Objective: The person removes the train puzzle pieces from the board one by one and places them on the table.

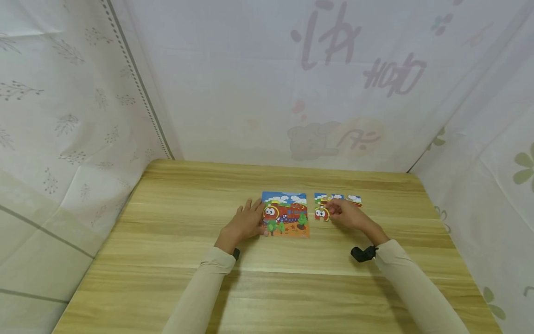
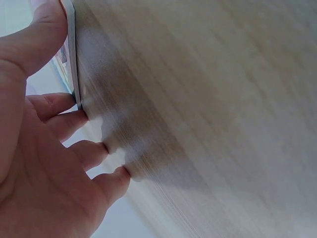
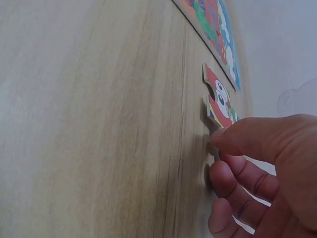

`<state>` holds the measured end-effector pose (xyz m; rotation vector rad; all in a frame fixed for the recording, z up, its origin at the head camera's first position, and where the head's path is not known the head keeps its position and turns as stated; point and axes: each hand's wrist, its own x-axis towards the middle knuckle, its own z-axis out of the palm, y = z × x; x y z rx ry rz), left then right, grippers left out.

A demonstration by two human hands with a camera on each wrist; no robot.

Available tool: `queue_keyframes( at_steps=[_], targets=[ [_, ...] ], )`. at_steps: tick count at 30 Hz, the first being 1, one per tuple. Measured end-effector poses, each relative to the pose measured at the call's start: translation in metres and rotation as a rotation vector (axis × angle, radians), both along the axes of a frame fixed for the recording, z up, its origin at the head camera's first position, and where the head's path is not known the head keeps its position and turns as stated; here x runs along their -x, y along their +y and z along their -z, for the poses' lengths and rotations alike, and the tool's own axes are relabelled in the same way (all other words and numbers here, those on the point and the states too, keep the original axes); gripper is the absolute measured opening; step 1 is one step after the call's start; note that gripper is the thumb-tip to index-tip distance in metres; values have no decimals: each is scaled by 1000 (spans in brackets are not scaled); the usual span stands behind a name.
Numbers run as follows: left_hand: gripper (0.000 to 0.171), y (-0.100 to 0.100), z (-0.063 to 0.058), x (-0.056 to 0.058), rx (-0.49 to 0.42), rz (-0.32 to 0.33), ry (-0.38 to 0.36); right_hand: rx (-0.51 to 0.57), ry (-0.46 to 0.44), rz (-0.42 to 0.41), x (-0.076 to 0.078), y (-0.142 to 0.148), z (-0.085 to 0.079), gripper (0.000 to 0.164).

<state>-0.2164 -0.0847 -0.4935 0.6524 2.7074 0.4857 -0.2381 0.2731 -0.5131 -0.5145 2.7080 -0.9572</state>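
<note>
A square picture board printed with a red train lies flat on the wooden table. My left hand rests at its left side, fingers spread, the thumb and a fingertip touching the board's edge. To the right of the board are several jigsaw puzzle pieces, among them one with two cartoon eyes. My right hand reaches over them, thumb and forefinger pinching at the edge of the eyed part. The other fingers of that hand are curled, and its palm hides some of the pieces.
More puzzle pieces with clouds and sky lie behind the right hand. The wooden table stretches to a printed cloth hanging along its back, with similar cloth at both sides. A black strap device is on the right wrist.
</note>
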Motion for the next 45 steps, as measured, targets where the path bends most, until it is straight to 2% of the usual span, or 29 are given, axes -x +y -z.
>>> queue_keyframes(
  at_steps=[20, 25, 35, 45],
  targets=[
    [93, -1, 3, 0, -9, 7, 7, -30, 4, -1, 1, 1, -2, 26],
    [94, -1, 1, 0, -13, 7, 4, -39, 8, 3, 2, 0, -2, 25],
    [93, -2, 1, 0, -8, 16, 14, -8, -30, 12, 2, 0, -6, 25],
    [92, -1, 0, -1, -10, 10, -2, 32, -6, -3, 4, -9, -13, 26]
  ],
)
